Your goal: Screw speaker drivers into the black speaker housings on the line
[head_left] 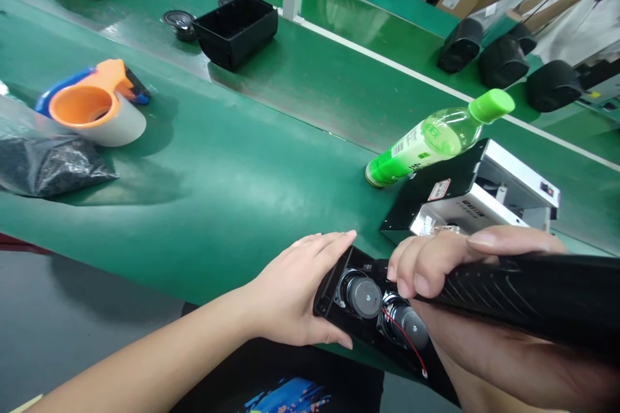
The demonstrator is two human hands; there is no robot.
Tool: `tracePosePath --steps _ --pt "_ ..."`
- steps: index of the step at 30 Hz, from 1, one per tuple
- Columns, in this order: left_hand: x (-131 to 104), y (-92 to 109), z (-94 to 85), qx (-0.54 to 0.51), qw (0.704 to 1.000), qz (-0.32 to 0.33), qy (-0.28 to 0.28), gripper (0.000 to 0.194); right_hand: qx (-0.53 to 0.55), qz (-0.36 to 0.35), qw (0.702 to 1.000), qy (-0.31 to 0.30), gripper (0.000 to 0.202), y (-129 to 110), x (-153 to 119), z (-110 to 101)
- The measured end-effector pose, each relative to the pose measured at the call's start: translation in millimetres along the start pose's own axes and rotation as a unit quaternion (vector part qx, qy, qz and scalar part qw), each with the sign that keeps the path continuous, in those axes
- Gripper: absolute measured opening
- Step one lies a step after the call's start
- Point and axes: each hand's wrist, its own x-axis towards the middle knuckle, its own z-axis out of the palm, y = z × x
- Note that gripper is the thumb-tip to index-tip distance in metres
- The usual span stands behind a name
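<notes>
My left hand (303, 290) grips the left end of a black speaker panel (358, 330), with its thumb and fingers around the edge. Two round grey speaker drivers, one (365, 297) near my left hand and another (411, 326) further right, sit in the panel, and a thin red wire (405, 335) runs over the right one. Closed around a black power tool (533, 297), my right hand (436, 264) is above the panel's right part. The tool's tip is hidden by my fingers.
A silver and black machine (504, 190) stands beyond the panel, a green-capped bottle (436, 139) leaning against it. On the left are a tape dispenser (97, 103) and a bag of black parts (53, 164). An open black box (237, 32) lies further back; people are beyond.
</notes>
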Motion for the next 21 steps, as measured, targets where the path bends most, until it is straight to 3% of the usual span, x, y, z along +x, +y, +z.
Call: tracePosePath --steps 2,10,13,16,18,21 --pt "0.3 -0.2 0.2 -0.001 1.0 -0.002 -0.001 0.14 0.001 -0.004 1.0 0.006 0.046 0.7 -2.5 -0.9" --pt "1.3 1.8 0.1 -0.001 1.0 0.001 0.007 0.141 0.007 -0.005 0.996 -0.088 0.033 6.3 -13.3 -15.7" --pt "1.0 1.7 0.0 -0.004 1.0 0.002 0.012 0.139 0.004 -0.017 0.998 -0.053 0.036 9.7 -9.6 -6.3" --pt "0.1 1.1 -0.1 -0.003 1.0 -0.004 0.012 0.138 0.002 -0.03 1.0 0.007 0.055 13.9 -5.3 2.5" --pt "-0.4 0.9 -0.2 -0.002 1.0 -0.007 0.01 0.137 0.014 -0.026 0.999 0.017 0.061 15.1 -3.9 4.1" --pt "-1.1 1.3 -0.5 -0.001 1.0 -0.007 0.005 0.138 0.012 -0.009 1.0 -0.017 0.046 14.7 -3.9 1.0"
